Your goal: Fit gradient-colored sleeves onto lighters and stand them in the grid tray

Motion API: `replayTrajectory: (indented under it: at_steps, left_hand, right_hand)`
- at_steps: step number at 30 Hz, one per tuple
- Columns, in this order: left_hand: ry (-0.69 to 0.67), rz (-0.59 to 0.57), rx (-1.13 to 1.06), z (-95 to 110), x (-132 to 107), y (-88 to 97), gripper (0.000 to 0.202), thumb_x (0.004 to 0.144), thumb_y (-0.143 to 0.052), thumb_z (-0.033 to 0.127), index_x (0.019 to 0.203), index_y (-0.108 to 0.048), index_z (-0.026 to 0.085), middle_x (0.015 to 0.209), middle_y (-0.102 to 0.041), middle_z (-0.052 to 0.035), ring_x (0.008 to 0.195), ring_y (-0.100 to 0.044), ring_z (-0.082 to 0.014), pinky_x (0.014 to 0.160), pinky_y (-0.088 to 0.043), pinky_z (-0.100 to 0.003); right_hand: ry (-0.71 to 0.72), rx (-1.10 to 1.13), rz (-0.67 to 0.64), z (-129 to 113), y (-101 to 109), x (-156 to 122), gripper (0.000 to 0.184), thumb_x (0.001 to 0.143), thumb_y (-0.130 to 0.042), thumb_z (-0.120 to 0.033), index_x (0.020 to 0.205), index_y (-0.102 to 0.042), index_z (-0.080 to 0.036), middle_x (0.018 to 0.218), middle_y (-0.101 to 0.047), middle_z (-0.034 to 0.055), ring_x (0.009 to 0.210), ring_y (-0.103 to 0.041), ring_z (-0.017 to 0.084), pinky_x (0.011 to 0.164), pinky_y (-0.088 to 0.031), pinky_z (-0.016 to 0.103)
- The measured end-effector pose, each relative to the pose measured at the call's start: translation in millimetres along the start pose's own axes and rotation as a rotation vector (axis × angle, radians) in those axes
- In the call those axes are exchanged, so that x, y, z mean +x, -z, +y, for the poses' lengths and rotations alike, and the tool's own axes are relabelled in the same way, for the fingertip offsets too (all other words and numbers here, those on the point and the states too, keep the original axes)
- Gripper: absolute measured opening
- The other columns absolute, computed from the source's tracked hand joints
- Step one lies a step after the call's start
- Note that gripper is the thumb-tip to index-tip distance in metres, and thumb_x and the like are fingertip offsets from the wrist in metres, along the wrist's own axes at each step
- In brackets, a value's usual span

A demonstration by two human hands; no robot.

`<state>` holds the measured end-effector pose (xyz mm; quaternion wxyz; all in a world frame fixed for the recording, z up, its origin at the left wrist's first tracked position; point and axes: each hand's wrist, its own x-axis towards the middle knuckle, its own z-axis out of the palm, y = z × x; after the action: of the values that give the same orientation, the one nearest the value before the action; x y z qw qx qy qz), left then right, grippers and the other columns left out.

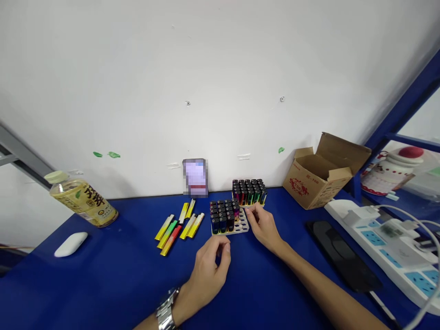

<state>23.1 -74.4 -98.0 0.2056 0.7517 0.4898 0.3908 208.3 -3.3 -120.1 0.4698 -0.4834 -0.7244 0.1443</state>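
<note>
My left hand [211, 261], with a metal watch [167, 311] on its wrist, rests on the blue table in front of a white holed tray [242, 224]. Its fingers are curled, and nothing shows between them. Several black-topped lighters [223, 215] stand upright in the tray's left part; holes at the right are bare. At the tray's right edge is my right hand [263, 224], thumb and forefinger closed together; whatever they may pinch is hidden. Behind it, a second tray [252, 206] bears more upright lighters [249, 190].
Several slim yellow lighters [178, 229] with white, green or red parts lie left. Farther left are a drink bottle [82, 199] and white case [70, 244]. A screen device [195, 178] leans on the wall. Right: open carton [316, 178], phone [343, 256], power strip [378, 243].
</note>
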Motion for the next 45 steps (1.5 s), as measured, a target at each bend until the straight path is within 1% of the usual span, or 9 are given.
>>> replayTrajectory:
  at_steps: [6,10,19,27,32,36,39,42,45]
  left_hand:
    - [0.006,0.219,0.62,-27,32,37.6,0.022,0.09,-0.036,0.022,0.08,-0.056,0.017,0.072,-0.061,-0.0056,0.065,-0.057,-0.0185,0.064,-0.043,-0.029]
    - [0.051,0.044,1.014,-38,37,43.3,0.025,0.089,-0.041,0.026,0.082,-0.061,0.013,0.077,-0.062,-0.0134,0.075,-0.057,-0.0276,0.069,-0.042,-0.037]
    - [0.101,-0.13,1.182,-32,24,28.9,0.019,0.082,-0.041,0.009,0.085,-0.059,0.012,0.077,-0.062,-0.0133,0.074,-0.058,-0.026,0.067,-0.043,-0.035]
    - [0.006,-0.195,1.217,-51,18,20.0,0.029,0.089,-0.032,0.009,0.084,-0.06,0.009,0.078,-0.057,-0.0124,0.07,-0.054,-0.0226,0.064,-0.044,-0.034]
    - [0.039,-0.122,1.019,-49,26,33.0,0.026,0.084,-0.032,0.004,0.082,-0.058,0.007,0.077,-0.053,-0.0123,0.07,-0.053,-0.0229,0.06,-0.044,-0.033]
    - [0.051,0.072,0.499,-23,31,49.2,0.026,0.089,-0.03,0.015,0.104,-0.051,0.01,0.082,-0.053,-0.0088,0.069,-0.052,-0.0201,0.062,-0.046,-0.034]
    - [0.01,-0.042,0.239,2,22,47.7,0.025,0.094,-0.029,0.026,0.109,-0.048,0.018,0.082,-0.055,-0.004,0.069,-0.053,-0.0165,0.064,-0.048,-0.028]
    - [0.003,-0.231,-0.065,16,7,34.0,0.026,0.095,-0.028,0.03,0.111,-0.047,0.021,0.087,-0.058,-0.0045,0.074,-0.054,-0.0163,0.072,-0.049,-0.028]
    - [0.088,-0.267,-0.176,16,-5,19.4,0.026,0.095,-0.03,0.032,0.111,-0.048,0.022,0.088,-0.06,-0.0043,0.075,-0.055,-0.0162,0.073,-0.049,-0.029]
  right_hand:
    - [0.052,-0.034,0.023,0,0,1,0.035,0.094,-0.038,-0.034,0.062,-0.029,-0.023,0.05,-0.031,-0.0072,0.042,-0.033,0.009,0.043,-0.026,0.022]
    - [0.063,-0.004,0.048,0,-2,0,0.046,0.094,-0.04,-0.037,0.054,-0.022,-0.022,0.048,-0.02,-0.007,0.04,-0.023,0.006,0.041,-0.02,0.023]
    - [0.1,-0.002,0.024,-4,-2,-2,0.053,0.094,-0.039,-0.038,0.046,-0.024,-0.02,0.045,-0.019,-0.006,0.041,-0.019,0.006,0.042,-0.016,0.025]
    - [0.114,-0.026,0.012,-4,-2,-2,0.051,0.094,-0.04,-0.036,0.047,-0.025,-0.02,0.044,-0.021,-0.006,0.039,-0.022,0.006,0.041,-0.018,0.024]
    - [0.182,-0.03,0.178,-15,2,-5,0.051,0.093,-0.041,-0.031,0.047,-0.023,-0.021,0.043,-0.021,-0.0061,0.039,-0.02,0.007,0.04,-0.02,0.025]
    - [0.373,0.0,0.002,-37,2,-14,0.039,0.092,-0.038,-0.024,0.053,-0.039,-0.022,0.045,-0.037,-0.0035,0.041,-0.031,0.01,0.043,-0.029,0.026]
    - [0.289,0.12,-0.171,-53,-1,-22,0.025,0.094,-0.035,-0.024,0.088,-0.058,-0.018,0.065,-0.057,0.0021,0.056,-0.052,0.014,0.055,-0.043,0.026]
    - [0.152,0.251,-0.266,-62,-4,-28,0.035,0.096,-0.034,-0.029,0.126,-0.047,-0.017,0.1,-0.062,0.0087,0.09,-0.06,0.018,0.08,-0.048,0.03]
    - [0.063,0.35,-0.333,-65,-7,-30,0.039,0.098,-0.031,-0.033,0.132,-0.044,-0.02,0.11,-0.058,0.0088,0.102,-0.057,0.018,0.09,-0.046,0.032]
